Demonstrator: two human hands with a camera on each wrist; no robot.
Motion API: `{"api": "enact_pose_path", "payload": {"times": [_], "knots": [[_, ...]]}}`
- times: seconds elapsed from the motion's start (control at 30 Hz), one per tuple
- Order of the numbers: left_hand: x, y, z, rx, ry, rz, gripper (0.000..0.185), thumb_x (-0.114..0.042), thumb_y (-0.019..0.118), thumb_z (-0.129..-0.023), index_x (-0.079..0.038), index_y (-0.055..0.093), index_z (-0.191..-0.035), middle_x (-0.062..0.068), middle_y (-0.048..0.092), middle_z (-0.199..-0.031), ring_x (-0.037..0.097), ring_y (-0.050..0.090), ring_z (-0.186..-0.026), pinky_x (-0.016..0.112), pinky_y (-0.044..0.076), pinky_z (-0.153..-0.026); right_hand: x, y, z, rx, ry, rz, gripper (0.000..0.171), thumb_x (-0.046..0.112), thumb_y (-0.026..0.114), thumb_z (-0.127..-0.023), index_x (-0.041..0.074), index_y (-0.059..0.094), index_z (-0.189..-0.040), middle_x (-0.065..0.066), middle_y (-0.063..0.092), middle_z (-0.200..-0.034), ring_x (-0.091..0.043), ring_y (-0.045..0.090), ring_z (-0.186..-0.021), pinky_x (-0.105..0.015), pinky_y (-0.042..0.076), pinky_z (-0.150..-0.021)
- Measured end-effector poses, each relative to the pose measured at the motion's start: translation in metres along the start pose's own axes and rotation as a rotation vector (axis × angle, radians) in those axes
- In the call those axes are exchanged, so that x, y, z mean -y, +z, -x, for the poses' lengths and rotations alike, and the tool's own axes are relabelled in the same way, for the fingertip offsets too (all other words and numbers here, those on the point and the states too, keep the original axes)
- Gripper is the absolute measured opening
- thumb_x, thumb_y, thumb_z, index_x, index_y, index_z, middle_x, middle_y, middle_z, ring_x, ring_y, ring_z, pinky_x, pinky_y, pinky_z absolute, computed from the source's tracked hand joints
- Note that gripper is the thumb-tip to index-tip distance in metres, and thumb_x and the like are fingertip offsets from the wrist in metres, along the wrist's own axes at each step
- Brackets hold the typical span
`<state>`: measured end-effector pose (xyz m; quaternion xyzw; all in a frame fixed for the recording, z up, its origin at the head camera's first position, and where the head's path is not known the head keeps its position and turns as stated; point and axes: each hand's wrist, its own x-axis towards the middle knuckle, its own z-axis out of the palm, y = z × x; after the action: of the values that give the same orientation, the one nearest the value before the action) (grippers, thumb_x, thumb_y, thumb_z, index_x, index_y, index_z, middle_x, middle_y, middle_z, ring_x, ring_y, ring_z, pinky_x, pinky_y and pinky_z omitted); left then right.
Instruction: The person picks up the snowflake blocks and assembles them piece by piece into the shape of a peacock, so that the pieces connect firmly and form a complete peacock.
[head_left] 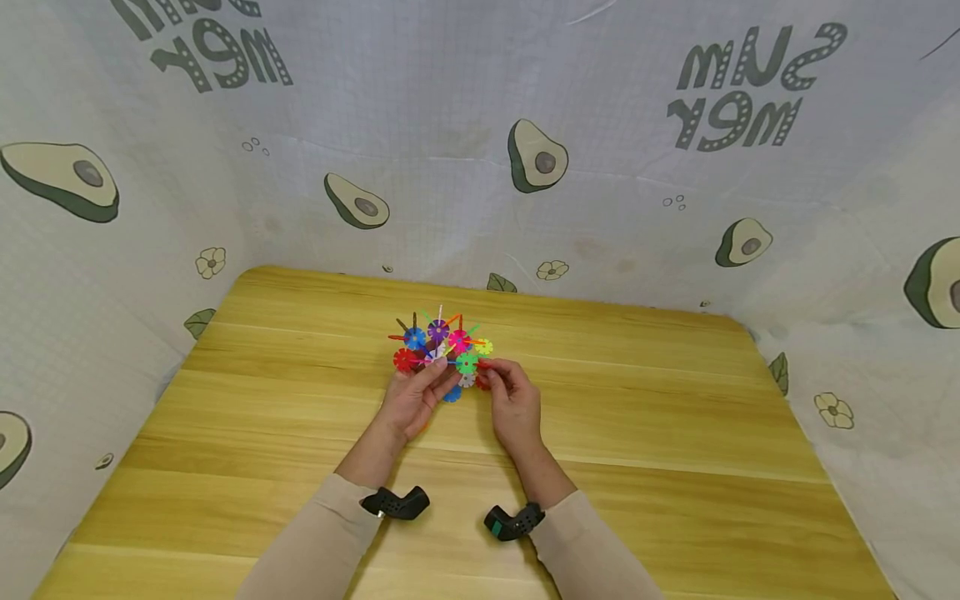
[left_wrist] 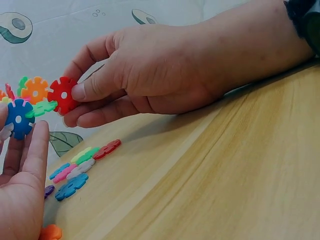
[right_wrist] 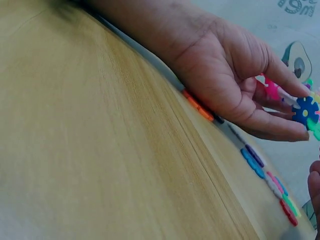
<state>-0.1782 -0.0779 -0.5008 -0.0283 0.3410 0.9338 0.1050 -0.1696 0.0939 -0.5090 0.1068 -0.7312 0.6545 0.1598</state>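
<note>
Plastic snowflake cluster [head_left: 441,350] was held up over the far middle of the table, a hand on each side.

A red disc [left_wrist: 62,95] was pinched between thumb and curled fingers of the right hand [left_wrist: 145,70] and pressed edge-on against the cluster's right side, beside an orange disc [left_wrist: 34,90] and a blue disc [left_wrist: 19,117]. The cluster's near side was gripped by the left hand [right_wrist: 235,82], thumb and fingers closed on it around the blue disc. Loose flat discs [left_wrist: 82,165] were seen lying on the wooden table [head_left: 675,433] just under the hands, and the table was backed by an avocado-print cloth [head_left: 525,158].
</note>
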Motion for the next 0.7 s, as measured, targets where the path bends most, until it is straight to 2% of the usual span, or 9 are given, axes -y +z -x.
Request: {"api": "enact_pose_path", "payload": {"times": [0.23,0.47,0.53,0.7], "knots": [[-0.0001,-0.0007,-0.0006,0.003,-0.002,-0.009,0.028,0.005,0.048,-0.104,-0.010,0.072,-0.104,0.003,0.077,-0.100,0.014,0.075,-0.096,0.032,0.062,-0.092,0.0014,-0.0002,0.0007,0.025,-0.075,0.072,0.018,-0.003,0.058,-0.100,-0.002,0.071,-0.113,-0.022,0.075,-0.112,-0.043,0.073,-0.097,-0.041,0.063,-0.086],[-0.0008,-0.0012,-0.0010,0.021,-0.013,-0.013,0.031,0.004,0.046,-0.105,-0.011,0.073,-0.101,0.001,0.075,-0.096,0.011,0.074,-0.093,0.033,0.062,-0.092,0.0024,-0.0003,-0.0007,0.044,-0.038,0.130,0.018,-0.001,0.062,-0.099,0.001,0.072,-0.113,-0.019,0.076,-0.111,-0.038,0.074,-0.099,-0.038,0.063,-0.087],[-0.0009,-0.0018,-0.0007,0.050,-0.014,-0.010,0.031,0.002,0.047,-0.106,-0.012,0.075,-0.101,0.000,0.076,-0.095,0.012,0.074,-0.092,0.037,0.060,-0.095,0.0019,0.0000,-0.0008,0.045,-0.030,0.212,0.020,0.001,0.065,-0.098,0.002,0.071,-0.117,-0.017,0.075,-0.114,-0.036,0.073,-0.103,-0.040,0.062,-0.090],[-0.0015,-0.0046,0.0004,0.108,-0.001,0.024,0.028,-0.003,0.052,-0.105,-0.012,0.078,-0.099,0.002,0.077,-0.091,0.013,0.074,-0.093,0.047,0.056,-0.101,0.0001,-0.0006,-0.0007,0.018,-0.027,0.597,0.025,0.012,0.073,-0.094,0.005,0.069,-0.118,-0.015,0.068,-0.116,-0.035,0.060,-0.112,-0.048,0.053,-0.098]]}}
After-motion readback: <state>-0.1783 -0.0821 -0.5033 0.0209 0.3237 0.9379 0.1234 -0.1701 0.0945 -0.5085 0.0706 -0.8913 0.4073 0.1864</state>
